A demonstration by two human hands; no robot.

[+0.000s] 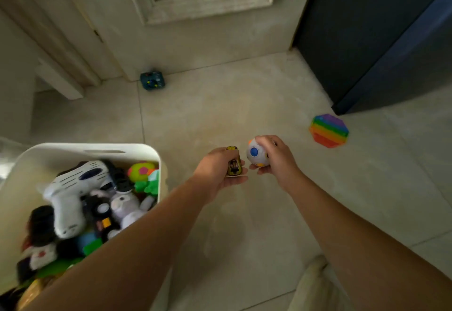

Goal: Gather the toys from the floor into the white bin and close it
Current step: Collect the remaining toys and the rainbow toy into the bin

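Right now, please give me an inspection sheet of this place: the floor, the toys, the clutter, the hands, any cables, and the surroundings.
Surface: pale tiled floor, bare between the toys.
Job's things: white bin at lower left, open, nearly full of toys; no lid seen. Rainbow pop toy lies flat on the floor at right. Dark blue toy sits at the foot of the door.
Clutter: nothing seen.
Hands: left hand holds a small yellow toy car; right hand holds a white ball with coloured dots.
Cables: nothing seen.
Surroundings: cream panelled door ahead; dark cabinet at right.
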